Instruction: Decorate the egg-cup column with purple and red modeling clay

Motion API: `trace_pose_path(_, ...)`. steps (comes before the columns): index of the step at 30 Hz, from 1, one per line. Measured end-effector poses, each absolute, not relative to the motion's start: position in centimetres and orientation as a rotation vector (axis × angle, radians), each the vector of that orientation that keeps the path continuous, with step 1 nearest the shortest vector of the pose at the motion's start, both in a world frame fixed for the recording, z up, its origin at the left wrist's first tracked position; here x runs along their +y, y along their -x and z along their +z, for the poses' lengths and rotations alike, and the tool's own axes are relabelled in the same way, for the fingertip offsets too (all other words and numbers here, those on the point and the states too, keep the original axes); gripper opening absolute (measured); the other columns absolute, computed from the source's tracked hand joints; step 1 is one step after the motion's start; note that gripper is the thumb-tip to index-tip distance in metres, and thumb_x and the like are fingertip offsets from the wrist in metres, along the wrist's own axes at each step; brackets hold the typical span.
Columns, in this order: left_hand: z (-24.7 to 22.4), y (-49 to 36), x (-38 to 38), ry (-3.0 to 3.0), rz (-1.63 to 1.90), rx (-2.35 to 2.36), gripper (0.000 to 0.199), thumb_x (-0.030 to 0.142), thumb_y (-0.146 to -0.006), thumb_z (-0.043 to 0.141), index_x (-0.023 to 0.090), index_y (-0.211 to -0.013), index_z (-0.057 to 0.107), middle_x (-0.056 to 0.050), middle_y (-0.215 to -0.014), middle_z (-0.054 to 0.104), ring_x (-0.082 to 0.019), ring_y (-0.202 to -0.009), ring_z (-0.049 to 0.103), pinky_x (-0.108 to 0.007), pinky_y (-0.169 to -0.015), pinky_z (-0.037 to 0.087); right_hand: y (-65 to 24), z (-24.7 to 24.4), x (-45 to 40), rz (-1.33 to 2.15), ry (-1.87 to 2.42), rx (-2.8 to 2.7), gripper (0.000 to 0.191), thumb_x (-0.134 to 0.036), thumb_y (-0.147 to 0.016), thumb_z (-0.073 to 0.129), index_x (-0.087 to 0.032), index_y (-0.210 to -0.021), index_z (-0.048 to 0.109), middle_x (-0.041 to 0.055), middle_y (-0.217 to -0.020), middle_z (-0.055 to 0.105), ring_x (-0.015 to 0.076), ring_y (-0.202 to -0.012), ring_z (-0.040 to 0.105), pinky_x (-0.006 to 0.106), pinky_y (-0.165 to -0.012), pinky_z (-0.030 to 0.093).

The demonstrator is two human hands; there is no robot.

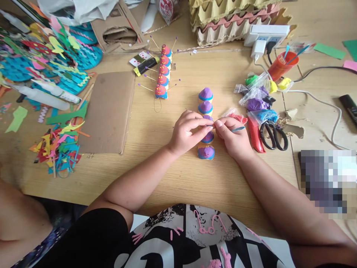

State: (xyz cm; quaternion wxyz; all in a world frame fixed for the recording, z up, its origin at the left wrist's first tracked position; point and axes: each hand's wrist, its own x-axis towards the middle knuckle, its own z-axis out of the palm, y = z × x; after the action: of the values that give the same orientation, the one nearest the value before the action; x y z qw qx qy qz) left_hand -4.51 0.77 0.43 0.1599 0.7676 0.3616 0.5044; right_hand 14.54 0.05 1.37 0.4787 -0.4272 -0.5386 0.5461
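Observation:
A strip of egg-carton cups (205,96) lies in front of me, its bumps topped with purple clay over blue. The nearest bump bears small red marks like a face. Over the strip's middle, my left hand (189,132) and my right hand (232,136) meet at the fingertips. Both hands are pinched closed; whatever is between the fingertips is too small to make out. A thin blue clay tool (238,129) pokes out from the fingers of my right hand. Farther off stands a similar strip (164,70) with red bumps, drawn faces and purple-tipped sticks.
Bagged clay (256,104), scissors (273,136) and an orange cup (283,65) are to the right. Cardboard (107,111), paper scraps (61,145) and glue bottles (41,96) lie left. Egg trays (223,33) and a power strip (266,34) stand behind. Another person's arm (22,219) is at lower left.

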Motion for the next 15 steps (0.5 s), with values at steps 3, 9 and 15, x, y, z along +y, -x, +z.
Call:
trace_pose_path(3,0.36,4.41,0.79,-2.184,1.475,1.020,0.009,0.027,-0.099,0.075,0.023,-0.104,0.081,-0.002,-0.095,0.077,-0.015,-0.092,0.069,-0.033,-0.090,0.055,-14.59,1.39,0.07,1.324,1.053,-1.333,0.048,-0.067,-0.086,0.078,-0.021,-0.077,0.072,-0.0035,-0.060,0.050,0.0115,-0.059,0.043,0.030,-0.060,0.040)
trace_pose_path(9,0.50,4.42,0.72,-2.185,1.443,1.042,0.008,0.026,-0.098,0.076,0.024,-0.103,0.082,-0.001,-0.095,0.078,-0.015,-0.092,0.069,-0.033,-0.088,0.056,-14.58,1.59,0.12,1.307,1.071,-1.362,0.051,-0.070,-0.084,0.078,-0.021,-0.075,0.072,-0.0022,-0.062,0.053,0.0128,-0.062,0.046,0.030,-0.061,0.042)
trace_pose_path(15,0.62,4.39,0.65,-2.147,1.454,1.044,0.007,0.023,-0.095,0.078,0.023,-0.102,0.081,-0.001,-0.093,0.078,-0.015,-0.091,0.070,-0.032,-0.088,0.057,-14.54,1.66,0.10,1.298,1.064,-1.389,0.050,-0.069,-0.085,0.078,-0.020,-0.075,0.073,-0.0019,-0.062,0.054,0.0130,-0.063,0.049,0.030,-0.062,0.044)
